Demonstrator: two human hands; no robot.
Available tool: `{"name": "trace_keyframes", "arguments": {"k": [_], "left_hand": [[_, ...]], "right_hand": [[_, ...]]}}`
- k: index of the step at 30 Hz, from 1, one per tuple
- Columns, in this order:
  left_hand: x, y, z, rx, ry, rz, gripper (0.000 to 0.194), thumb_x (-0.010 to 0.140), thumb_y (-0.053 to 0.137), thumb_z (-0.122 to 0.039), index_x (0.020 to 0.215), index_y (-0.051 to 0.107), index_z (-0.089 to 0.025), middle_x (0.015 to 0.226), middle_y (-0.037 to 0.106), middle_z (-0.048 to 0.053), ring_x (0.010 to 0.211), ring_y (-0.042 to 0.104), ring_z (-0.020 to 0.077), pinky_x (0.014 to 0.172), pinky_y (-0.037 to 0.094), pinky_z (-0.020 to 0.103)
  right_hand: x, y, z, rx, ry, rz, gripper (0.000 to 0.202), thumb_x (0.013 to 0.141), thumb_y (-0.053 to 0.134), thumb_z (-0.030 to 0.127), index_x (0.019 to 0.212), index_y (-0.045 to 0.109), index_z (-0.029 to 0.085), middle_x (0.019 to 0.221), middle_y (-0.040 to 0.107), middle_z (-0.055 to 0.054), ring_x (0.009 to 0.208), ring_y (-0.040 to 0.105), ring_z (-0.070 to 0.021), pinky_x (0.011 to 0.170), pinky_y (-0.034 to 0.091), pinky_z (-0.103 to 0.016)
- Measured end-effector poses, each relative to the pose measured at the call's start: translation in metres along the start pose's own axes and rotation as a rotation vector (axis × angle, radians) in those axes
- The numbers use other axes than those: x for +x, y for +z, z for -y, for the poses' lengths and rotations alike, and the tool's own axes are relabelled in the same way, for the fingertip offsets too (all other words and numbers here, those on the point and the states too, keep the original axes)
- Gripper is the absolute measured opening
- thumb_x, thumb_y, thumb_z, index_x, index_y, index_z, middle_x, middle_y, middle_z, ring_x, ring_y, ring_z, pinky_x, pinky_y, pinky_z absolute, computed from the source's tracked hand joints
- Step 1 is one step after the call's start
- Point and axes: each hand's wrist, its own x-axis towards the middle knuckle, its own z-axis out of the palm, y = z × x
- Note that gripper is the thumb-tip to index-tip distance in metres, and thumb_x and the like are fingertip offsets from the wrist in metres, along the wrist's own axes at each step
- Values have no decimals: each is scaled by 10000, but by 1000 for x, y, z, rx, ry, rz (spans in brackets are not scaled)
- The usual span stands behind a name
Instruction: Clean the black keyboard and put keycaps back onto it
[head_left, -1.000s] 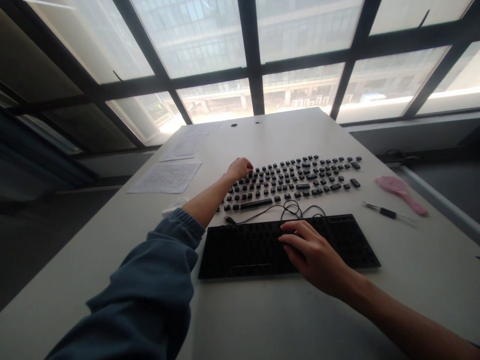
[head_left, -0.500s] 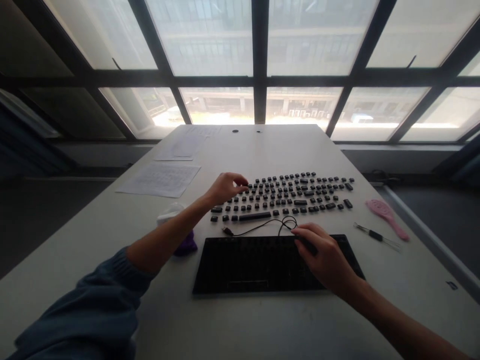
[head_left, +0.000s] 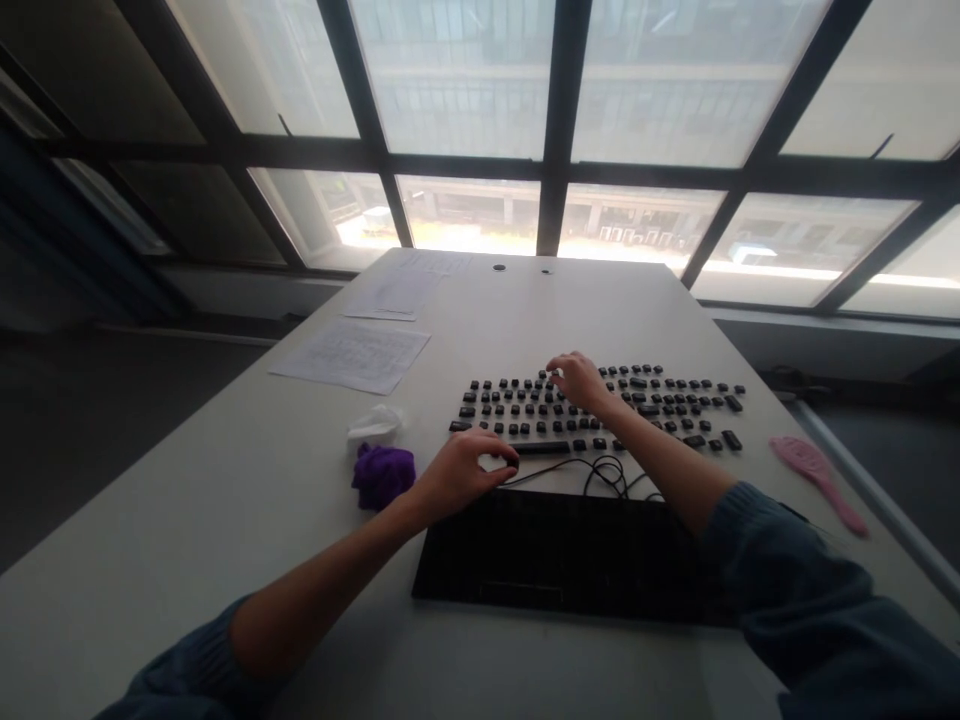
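Note:
My left hand (head_left: 463, 468) is closed in a pinch just left of the long spacebar keycap (head_left: 544, 447), with a small black keycap (head_left: 513, 461) at its fingertips. Farther back, my right hand (head_left: 579, 382) reaches into the upper rows of loose black keycaps (head_left: 517, 409), its thumb and forefinger pinching at one keycap (head_left: 555, 374). Close to me lies a black keyboard base (head_left: 525, 555), its right part hidden under my right sleeve. A black cable (head_left: 604, 468) loops between base and keycaps; the left hand hides its plug end.
A purple cloth (head_left: 382, 476) and a crumpled white plastic bag (head_left: 375, 424) lie left of my left hand. Written sheets of paper (head_left: 352, 355) are at the back left. A pink hairbrush (head_left: 817, 475) rests near the right edge of the white table (head_left: 495, 310).
My left hand has come back from the upper keycaps to the front row. My right hand has left the keyboard base and reached forward to the back keycaps. The view has shifted somewhat.

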Motion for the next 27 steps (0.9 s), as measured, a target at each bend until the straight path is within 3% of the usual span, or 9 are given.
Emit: {"name": "trace_keyframes", "arguments": {"k": [8,15,18,22,27], "left_hand": [[-1,-8,2,-10,-2,2,115,815,787,-236,928,804,-242,934,771,26,906,688,189,871,526,304],[-7,-2,-3,46,13,60,120,825,771,-220,939,798,-248,957,771,35,914,681,207,872,531,335],[-15,6,-2,95,49,95,131,828,776,-221,955,793,-248,948,764,37,919,675,213,868,525,341],[-26,18,3,149,86,112,173,835,776,-242,1007,773,-253,991,761,44,968,674,233,892,517,362],[-31,26,4,173,58,108,439,815,776,-182,1239,681,-250,1040,765,38,1007,682,247,945,493,395]], "right_hand": [[37,29,-15,-10,15,110,148,871,674,113,971,777,151,1053,761,-133,1100,606,-270,991,401,-395],[36,17,-2,92,38,3,154,869,635,119,973,749,125,1034,746,-140,1005,649,-242,953,444,-379],[6,6,19,168,13,-72,175,909,591,151,1027,718,129,1033,730,-126,970,653,-212,908,483,-337],[-69,-2,55,411,-73,-113,79,879,638,154,915,700,188,931,713,-56,887,659,-196,826,516,-331],[-149,-1,87,555,-39,14,143,875,641,100,961,684,207,962,701,-37,893,671,-192,842,529,-342]]}}
